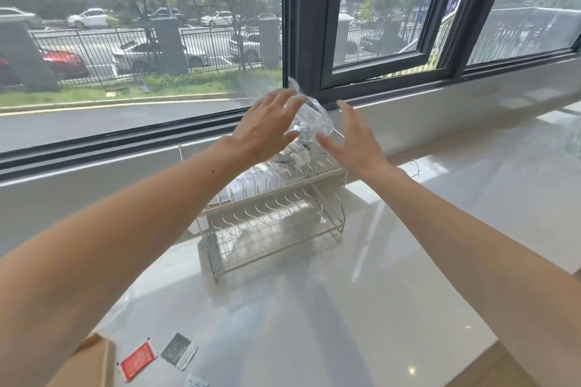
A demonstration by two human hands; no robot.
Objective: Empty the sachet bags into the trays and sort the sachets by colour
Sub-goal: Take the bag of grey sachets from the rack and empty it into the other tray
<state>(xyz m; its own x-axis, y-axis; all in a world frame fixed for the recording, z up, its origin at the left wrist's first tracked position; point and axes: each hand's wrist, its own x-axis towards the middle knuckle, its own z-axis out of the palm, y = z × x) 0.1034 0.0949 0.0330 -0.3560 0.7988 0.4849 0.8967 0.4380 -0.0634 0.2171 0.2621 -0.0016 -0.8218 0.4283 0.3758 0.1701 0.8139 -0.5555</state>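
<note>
Holding the clear sachet bag [314,115] up at mid-frame, right over the wire rack [273,223], and it's my left grip [267,127] doing the work. Its fingers [284,104] lie almost straight across the bag's top, thumb underneath, with the plastic pinched between them. The bag sits just to the right of that palm, tilted. Its upper corner pokes up against the dark window frame [301,25], and its low end points down at the rack's upper tray [283,190]. Pale sachets [298,155] bunch at that low end, just above the tray's wires.

My right grip [355,141] is on the bag's far side, fingers spread wide and straight, holding nothing. Its thumb lies just beside the plastic, and I cannot tell whether it touches. So the bag is between my two grips, pinched on the left and flanked on the right.

The lower tray [276,236] sits beneath the upper one, and the whole rack stands on the pale counter [393,292] near the window. At the lower left of the frame, well apart from the rack, a red sachet [138,361] lies just beside a dark sachet [179,352]. A brown cardboard edge [94,358] is near the red one.
</note>
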